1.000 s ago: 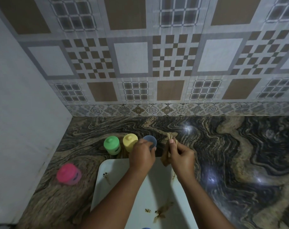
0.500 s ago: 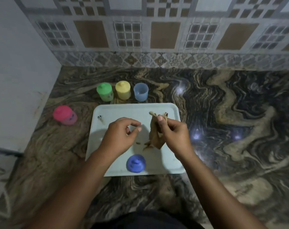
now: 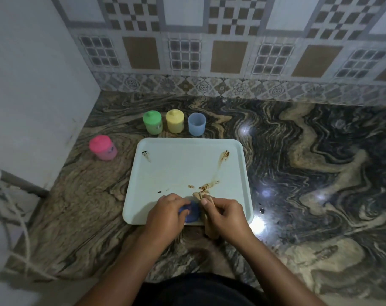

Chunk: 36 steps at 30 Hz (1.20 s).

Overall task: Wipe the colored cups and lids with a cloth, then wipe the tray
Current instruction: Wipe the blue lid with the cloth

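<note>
Your left hand (image 3: 165,216) has its grip around the blue lid (image 3: 193,214) at the near edge of the tray (image 3: 187,142). Your right hand (image 3: 228,215) pinches the brown cloth (image 3: 198,195). The small lid could slip out, or the cloth could drag through the brown smears (image 3: 209,185) and dirty it.

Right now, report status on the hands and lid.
Left hand grips blue lid on tray. Right hand holds cloth beside it. Brown stains unwiped.
</note>
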{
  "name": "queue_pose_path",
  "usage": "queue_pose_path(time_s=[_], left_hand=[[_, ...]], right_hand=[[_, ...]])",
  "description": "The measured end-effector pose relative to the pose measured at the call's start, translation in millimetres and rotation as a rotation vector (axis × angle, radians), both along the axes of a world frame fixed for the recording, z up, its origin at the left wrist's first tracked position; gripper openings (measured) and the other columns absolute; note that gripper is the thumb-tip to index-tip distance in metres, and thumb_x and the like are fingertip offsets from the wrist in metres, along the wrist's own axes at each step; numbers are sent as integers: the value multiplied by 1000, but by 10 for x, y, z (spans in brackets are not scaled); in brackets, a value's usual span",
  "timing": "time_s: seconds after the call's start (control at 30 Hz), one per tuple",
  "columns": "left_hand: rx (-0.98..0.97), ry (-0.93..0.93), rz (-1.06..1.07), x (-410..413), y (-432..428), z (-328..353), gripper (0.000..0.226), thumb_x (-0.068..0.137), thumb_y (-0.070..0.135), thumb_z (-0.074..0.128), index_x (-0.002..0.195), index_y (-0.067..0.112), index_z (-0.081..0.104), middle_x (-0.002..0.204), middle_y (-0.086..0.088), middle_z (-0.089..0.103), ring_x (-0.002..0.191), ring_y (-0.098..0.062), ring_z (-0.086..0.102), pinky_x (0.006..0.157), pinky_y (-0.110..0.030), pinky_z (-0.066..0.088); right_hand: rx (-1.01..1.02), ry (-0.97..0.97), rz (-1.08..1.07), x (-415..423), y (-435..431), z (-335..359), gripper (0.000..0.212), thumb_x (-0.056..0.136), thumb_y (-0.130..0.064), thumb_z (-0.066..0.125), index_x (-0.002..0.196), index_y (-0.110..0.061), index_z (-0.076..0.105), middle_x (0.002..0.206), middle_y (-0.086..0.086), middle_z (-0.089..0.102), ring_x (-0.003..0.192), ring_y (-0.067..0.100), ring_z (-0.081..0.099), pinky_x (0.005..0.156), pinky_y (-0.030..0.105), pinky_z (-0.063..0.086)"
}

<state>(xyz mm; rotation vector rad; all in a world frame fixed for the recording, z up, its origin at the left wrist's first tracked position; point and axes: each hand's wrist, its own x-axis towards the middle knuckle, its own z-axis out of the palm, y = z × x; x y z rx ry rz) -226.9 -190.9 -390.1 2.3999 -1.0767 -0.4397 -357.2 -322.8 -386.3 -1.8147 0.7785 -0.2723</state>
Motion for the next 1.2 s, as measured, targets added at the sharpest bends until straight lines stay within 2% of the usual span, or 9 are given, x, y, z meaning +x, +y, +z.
queue_pose_path(time_s=[0.17, 0.3, 0.4, 0.63, 0.7, 0.83, 0.93, 1.1, 1.2], left_hand=[[-121, 33, 128, -22, -35, 6, 11, 84, 20, 74, 93, 26, 73, 104, 11, 59, 101, -11, 53, 87, -22, 43], [-298, 454, 371, -34, -142, 219, 11, 81, 18, 79, 78, 27, 73, 91, 13, 71, 87, -8, 69, 73, -24, 58], [-372, 851, 520, -25, -173, 393, 6, 81, 17, 80, 86, 18, 78, 96, -1, 76, 90, -18, 73, 71, -40, 63], [-448, 1281, 567, 77, -147, 527, 54, 64, 13, 81, 116, 11, 65, 113, -13, 73, 102, -35, 71, 87, -62, 54], [-400, 1337, 568, 69, -155, 546, 58, 65, 16, 81, 120, 12, 63, 115, -12, 73, 105, -34, 70, 86, -62, 55], [-543, 1495, 640, 49, -204, 578, 51, 76, 16, 72, 123, 5, 58, 114, -17, 73, 103, -29, 72, 85, -50, 57], [-638, 1550, 582, 50, -241, 687, 45, 89, 22, 60, 129, 2, 58, 122, -17, 69, 110, -26, 70, 86, -41, 60], [-736, 1553, 498, 73, -260, 806, 49, 89, 26, 55, 132, 1, 56, 129, -17, 65, 118, -29, 65, 94, -46, 55], [-740, 1514, 500, 62, -271, 829, 48, 89, 25, 57, 131, 2, 58, 128, -18, 66, 117, -28, 66, 90, -43, 58]], right_hand=[[23, -19, -32, -15, 29, 2, 37, 100, -34, 63, 71, -11, 72, 58, -14, 55, 61, -8, 51, 59, 17, 40], [15, -65, -12, -3, 54, 88, 30, 101, -23, 63, 72, -29, 73, 52, -27, 55, 59, -12, 53, 58, 8, 38], [68, -118, -39, 54, 23, 146, 20, 100, -27, 63, 102, -22, 82, 75, -23, 71, 74, -12, 61, 67, 7, 43], [190, -209, -47, 133, -45, 335, 22, 100, -27, 62, 108, -19, 81, 90, -16, 78, 75, -3, 69, 64, 15, 49], [196, -239, -62, 140, -55, 368, 25, 99, -30, 62, 110, -16, 80, 79, -20, 74, 72, -4, 67, 66, 16, 50], [175, -343, -110, 121, -30, 370, 31, 97, -32, 62, 117, -13, 77, 114, -7, 77, 112, 3, 68, 94, 24, 53], [144, -327, -59, 129, 32, 412, 32, 95, -48, 63, 115, -28, 77, 92, 7, 80, 80, 4, 66, 73, 30, 53], [135, -356, -63, 163, -14, 500, 25, 98, -34, 63, 118, -45, 72, 76, -13, 73, 66, 6, 58, 65, 34, 51], [36, -365, -57, 189, 21, 517, 36, 94, -43, 63, 128, -35, 70, 101, -23, 72, 82, 5, 62, 79, 33, 56]])
